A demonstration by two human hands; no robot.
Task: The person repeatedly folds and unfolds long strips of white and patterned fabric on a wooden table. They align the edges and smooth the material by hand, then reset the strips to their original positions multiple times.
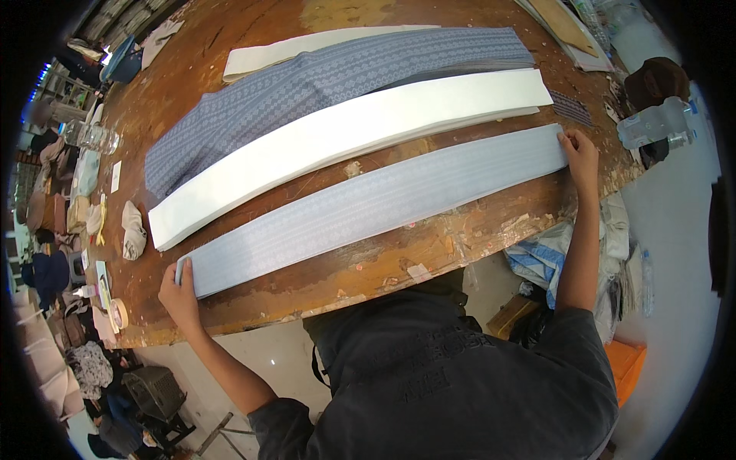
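Note:
A long strip of pale blue-grey patterned fabric, apparently in layers, stretches along the near side of the wooden table. My left hand pinches its left end, thumb on top. At the opposite end, my right hand grips the upper corner between thumb and fingers. Just beyond lies a stack of white strips, parallel to the pale one. Behind that stack rests folded dark blue-grey patterned cloth, slightly rumpled. A cream strip shows partly from under it at the back.
Along the table's left side are a crumpled cloth bundle, a tape roll and a clear bottle. Plastic bottles and a dark cap sit at the right edge. A small patterned scrap lies near the white stack.

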